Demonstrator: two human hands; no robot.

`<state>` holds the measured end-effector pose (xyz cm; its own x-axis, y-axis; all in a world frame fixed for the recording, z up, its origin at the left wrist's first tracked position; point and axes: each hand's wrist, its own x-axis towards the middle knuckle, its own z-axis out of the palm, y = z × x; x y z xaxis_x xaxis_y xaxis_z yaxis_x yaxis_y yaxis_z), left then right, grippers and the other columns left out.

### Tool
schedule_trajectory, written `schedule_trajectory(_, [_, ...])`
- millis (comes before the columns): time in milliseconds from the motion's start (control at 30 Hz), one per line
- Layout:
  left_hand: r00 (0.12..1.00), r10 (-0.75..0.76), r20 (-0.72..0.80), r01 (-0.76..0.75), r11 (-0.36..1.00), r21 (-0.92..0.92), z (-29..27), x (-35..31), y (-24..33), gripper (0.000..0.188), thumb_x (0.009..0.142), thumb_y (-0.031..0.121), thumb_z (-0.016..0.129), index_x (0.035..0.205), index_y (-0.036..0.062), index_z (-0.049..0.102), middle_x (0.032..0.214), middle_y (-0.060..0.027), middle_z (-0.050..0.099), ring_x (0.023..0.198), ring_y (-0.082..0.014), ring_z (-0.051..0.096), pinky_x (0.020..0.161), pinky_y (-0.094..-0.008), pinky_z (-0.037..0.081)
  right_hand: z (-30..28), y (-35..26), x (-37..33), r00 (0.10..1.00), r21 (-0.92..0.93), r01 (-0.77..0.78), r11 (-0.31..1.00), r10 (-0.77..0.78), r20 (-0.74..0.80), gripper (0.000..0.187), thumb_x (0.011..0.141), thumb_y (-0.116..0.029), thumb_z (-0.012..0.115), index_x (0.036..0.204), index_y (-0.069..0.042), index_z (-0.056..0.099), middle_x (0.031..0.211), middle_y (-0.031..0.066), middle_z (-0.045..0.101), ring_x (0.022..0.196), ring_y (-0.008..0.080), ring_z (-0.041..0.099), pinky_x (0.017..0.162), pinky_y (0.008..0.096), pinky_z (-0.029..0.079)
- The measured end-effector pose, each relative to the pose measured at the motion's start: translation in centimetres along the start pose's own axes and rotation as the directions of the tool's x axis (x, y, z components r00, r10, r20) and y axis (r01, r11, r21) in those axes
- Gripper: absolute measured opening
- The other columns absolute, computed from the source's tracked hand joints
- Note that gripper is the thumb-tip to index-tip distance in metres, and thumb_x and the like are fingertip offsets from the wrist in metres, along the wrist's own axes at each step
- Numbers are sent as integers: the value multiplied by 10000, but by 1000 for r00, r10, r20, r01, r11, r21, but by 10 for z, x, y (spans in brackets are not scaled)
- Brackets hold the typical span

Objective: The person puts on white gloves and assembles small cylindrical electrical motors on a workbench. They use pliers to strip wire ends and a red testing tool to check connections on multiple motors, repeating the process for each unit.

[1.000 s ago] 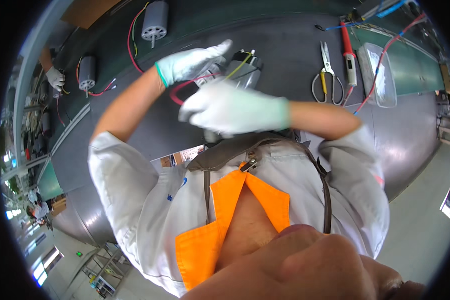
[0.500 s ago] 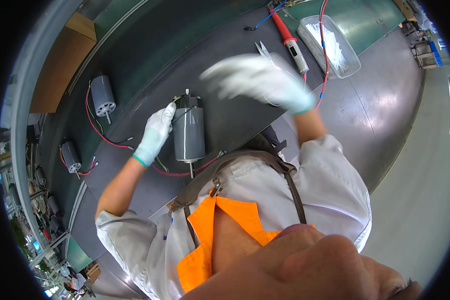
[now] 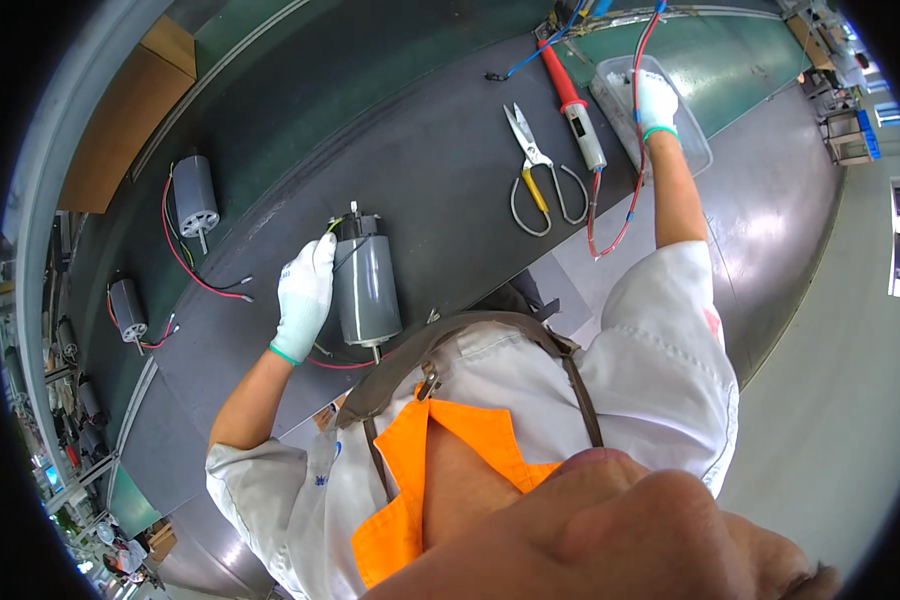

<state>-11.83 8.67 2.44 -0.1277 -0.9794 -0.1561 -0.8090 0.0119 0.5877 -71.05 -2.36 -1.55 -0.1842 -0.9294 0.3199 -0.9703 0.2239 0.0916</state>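
A grey cylindrical electric motor (image 3: 368, 290) lies on the dark bench mat in front of me, its shaft toward my body. My left hand (image 3: 307, 283), in a white glove, rests along its left side. Its fingertips are closed on the motor's yellow-green wire (image 3: 334, 225) at the far end. My right hand (image 3: 656, 102), gloved too, is in the clear plastic tray (image 3: 702, 152) at the far right. Its fingers look curled together over the thin white strips in there, and what they grip is hidden.
Scissors (image 3: 533, 160) with one yellow-sleeved handle lie right of the motor. Beside them is a red-and-grey corded tool (image 3: 578, 120). Red cables (image 3: 632, 190) hang before the tray. Two more motors (image 3: 196, 196) with loose leads lie left, near a cardboard box (image 3: 130, 120).
My right hand has swept from above the scissors to the far right, into the tray. The scissors now show in full. My left hand stays at the motor.
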Motion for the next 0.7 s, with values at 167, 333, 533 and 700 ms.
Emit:
schedule_trajectory(167, [995, 45, 90, -29, 985, -169, 0, 9, -17, 503, 1064, 449, 465, 872, 7, 610, 661, -165, 555, 580, -329, 558, 588, -433, 444, -38, -6, -7, 985, 191, -167, 967, 170, -3, 221, 890, -260, 628, 1011, -140, 769, 995, 161, 744, 973, 356, 707, 851, 471, 531])
schedule_trajectory(333, [812, -209, 544, 363, 912, -192, -59, 14, 31, 561, 982, 611, 544, 815, 78, 600, 632, 11, 515, 507, -63, 474, 443, -242, 370, -106, -10, -23, 899, 390, 37, 920, 139, -415, 203, 913, -184, 693, 1068, -80, 774, 1001, 137, 752, 843, 248, 725, 781, 349, 554])
schedule_trajectory(533, [599, -264, 756, 466, 883, -61, -86, 35, 25, 606, 959, 661, 550, 803, 89, 674, 570, 70, 478, 389, -21, 395, 354, -211, 299, -215, -153, -102, 990, 974, 36, -223, 141, -4, 213, 974, -51, 644, 1139, 83, 655, 1061, 195, 718, 819, 203, 714, 723, 311, 614])
schedule_trajectory(700, [650, -267, 712, 497, 858, -131, -98, 21, 30, 552, 975, 595, 567, 793, 84, 672, 550, 61, 489, 386, -26, 391, 363, -220, 279, -172, -292, -164, 761, 646, -604, -467, -577, 295, 213, 943, -26, 674, 1137, 57, 650, 1045, 174, 711, 908, 221, 713, 778, 344, 624])
